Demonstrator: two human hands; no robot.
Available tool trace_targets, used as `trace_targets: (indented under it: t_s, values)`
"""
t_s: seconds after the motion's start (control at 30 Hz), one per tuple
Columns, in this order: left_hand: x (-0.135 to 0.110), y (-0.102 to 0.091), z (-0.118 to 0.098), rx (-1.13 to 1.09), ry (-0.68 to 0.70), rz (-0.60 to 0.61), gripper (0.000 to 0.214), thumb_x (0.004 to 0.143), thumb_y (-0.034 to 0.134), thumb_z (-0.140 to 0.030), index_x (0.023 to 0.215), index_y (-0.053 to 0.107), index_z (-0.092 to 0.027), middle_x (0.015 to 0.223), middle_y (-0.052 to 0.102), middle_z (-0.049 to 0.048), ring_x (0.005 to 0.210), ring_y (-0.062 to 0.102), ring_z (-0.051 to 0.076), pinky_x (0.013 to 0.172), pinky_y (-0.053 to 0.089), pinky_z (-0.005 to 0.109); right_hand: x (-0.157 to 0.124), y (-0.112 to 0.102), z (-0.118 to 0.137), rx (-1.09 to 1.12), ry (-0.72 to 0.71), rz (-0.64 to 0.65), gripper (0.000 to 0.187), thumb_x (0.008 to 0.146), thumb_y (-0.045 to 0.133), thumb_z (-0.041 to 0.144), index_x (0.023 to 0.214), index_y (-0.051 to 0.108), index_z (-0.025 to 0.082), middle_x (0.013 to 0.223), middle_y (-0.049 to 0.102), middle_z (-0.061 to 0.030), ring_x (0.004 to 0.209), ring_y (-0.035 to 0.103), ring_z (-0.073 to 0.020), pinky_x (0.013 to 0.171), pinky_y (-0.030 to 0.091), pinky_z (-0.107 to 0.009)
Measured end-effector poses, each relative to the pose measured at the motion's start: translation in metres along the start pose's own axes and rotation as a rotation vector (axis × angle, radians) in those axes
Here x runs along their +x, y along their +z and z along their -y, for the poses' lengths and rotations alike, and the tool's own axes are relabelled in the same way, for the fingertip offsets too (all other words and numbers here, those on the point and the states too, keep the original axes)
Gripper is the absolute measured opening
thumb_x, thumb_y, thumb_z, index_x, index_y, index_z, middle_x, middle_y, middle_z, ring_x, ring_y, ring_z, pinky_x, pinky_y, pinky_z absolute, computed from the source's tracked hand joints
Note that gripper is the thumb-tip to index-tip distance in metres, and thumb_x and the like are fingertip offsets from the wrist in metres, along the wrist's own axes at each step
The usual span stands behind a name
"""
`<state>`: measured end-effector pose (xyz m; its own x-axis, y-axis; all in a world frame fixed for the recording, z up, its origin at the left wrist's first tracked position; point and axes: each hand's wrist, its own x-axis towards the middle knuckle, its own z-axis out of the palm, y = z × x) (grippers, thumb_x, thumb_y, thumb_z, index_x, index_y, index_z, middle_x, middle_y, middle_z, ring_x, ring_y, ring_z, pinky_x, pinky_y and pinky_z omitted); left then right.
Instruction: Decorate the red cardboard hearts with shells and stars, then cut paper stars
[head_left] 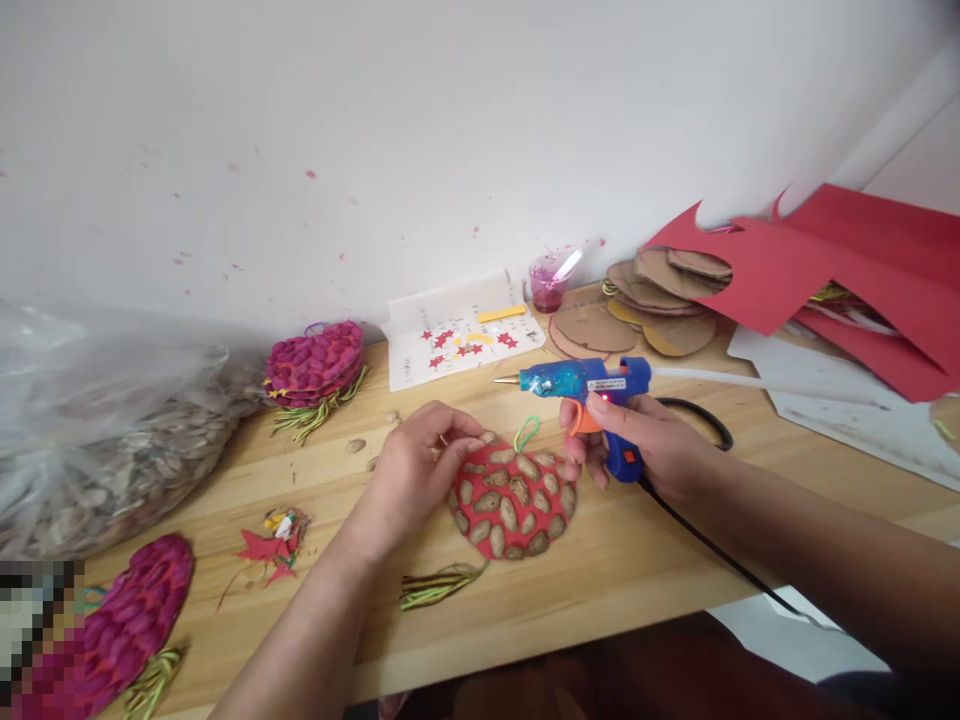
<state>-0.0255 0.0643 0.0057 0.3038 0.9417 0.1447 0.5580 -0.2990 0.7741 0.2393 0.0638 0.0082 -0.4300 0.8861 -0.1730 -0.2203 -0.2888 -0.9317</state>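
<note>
- Counter (600, 590) first: what did it carry?
- It was pale wood set against a white wall. The biggest thing on it was a clear plastic bag (112, 430) of dry shells at the far left. Red paper sheets (847, 270) lay at the far right, with a stack of cardboard discs (660, 290) just beside them. A white sheet with red stars (457, 335) lay near the wall.
- And the hands?
- The left hand (420, 465) lay on the red disc (514, 500), which sat flat near the middle of the counter and was studded with peanut shells. Its grip was closed on the disc's upper left edge, with the fingertips pressing there.
- The right?
- The right hand (645, 445) had its grip clamped around the handle of a blue glue gun (592, 385), one finger at the orange trigger. The nozzle pointed left, above the disc's top edge and clear of it. A black cord (705, 545) ran from the handle over the counter's front edge.
- Smaller things?
- A pink cup (547, 285) stood by the wall, and a green loop (526, 432) sat at the disc's top.
</note>
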Motion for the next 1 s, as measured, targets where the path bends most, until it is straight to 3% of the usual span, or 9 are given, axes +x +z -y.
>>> trace_targets:
  t_s: [0.13,0.23,0.47,0.73,0.83,1.0]
  values:
    - [0.001,-0.002,0.000,-0.671,-0.250,-0.002,0.023,0.080,0.076,-0.036,0.090,0.069,-0.016,0.076,0.063,0.0017,0.068,0.055,0.013,0.066,0.044,0.025,-0.009,0.003,0.000,-0.160,-0.091,0.030,0.034,0.093,0.058,0.054,0.092,0.063,0.020,0.075,0.066,-0.0049,0.065,0.067,-0.0180,0.049,0.048,-0.024]
    - [0.001,-0.003,0.003,-0.916,-0.361,0.007,0.026,0.075,0.081,-0.035,0.087,0.069,-0.015,0.071,0.059,0.0002,0.064,0.052,0.011,0.063,0.042,0.023,-0.013,0.005,0.002,-0.265,-0.127,0.098,0.038,0.094,0.055,0.055,0.088,0.064,0.018,0.083,0.067,-0.0072,0.061,0.063,-0.0144,0.049,0.046,-0.024]
    - [0.000,-0.008,0.008,-0.981,-0.400,0.005,0.023,0.075,0.083,-0.031,0.086,0.070,-0.015,0.072,0.060,0.0002,0.066,0.052,0.009,0.064,0.042,0.021,-0.012,0.007,0.005,-0.312,-0.160,0.075,0.039,0.096,0.053,0.054,0.086,0.063,0.018,0.086,0.067,-0.0073,0.055,0.058,-0.0111,0.047,0.045,-0.023]
    - [0.001,-0.007,0.007,-0.962,-0.424,-0.018,0.027,0.071,0.085,-0.033,0.084,0.070,-0.015,0.071,0.059,0.0003,0.063,0.051,0.010,0.061,0.041,0.022,-0.011,0.003,0.000,-0.374,-0.172,0.075,0.036,0.096,0.053,0.053,0.089,0.064,0.019,0.081,0.068,-0.0071,0.065,0.068,-0.0197,0.045,0.047,-0.026]
    - [0.001,-0.008,0.005,-0.983,-0.433,-0.007,0.027,0.070,0.086,-0.033,0.083,0.070,-0.015,0.070,0.060,0.0002,0.062,0.051,0.009,0.061,0.041,0.022,-0.013,0.003,0.001,-0.478,-0.225,0.061,0.037,0.097,0.051,0.052,0.088,0.066,0.019,0.072,0.068,-0.0063,0.059,0.063,-0.0182,0.047,0.046,-0.027]
    - [0.001,-0.007,0.004,-1.013,-0.414,0.001,0.025,0.071,0.086,-0.030,0.082,0.071,-0.014,0.069,0.060,0.0000,0.062,0.052,0.008,0.062,0.042,0.021,-0.016,0.004,0.003,-0.546,-0.359,0.071,0.030,0.099,0.049,0.044,0.087,0.063,0.021,0.076,0.068,-0.0067,0.067,0.066,-0.0197,0.051,0.048,-0.029]
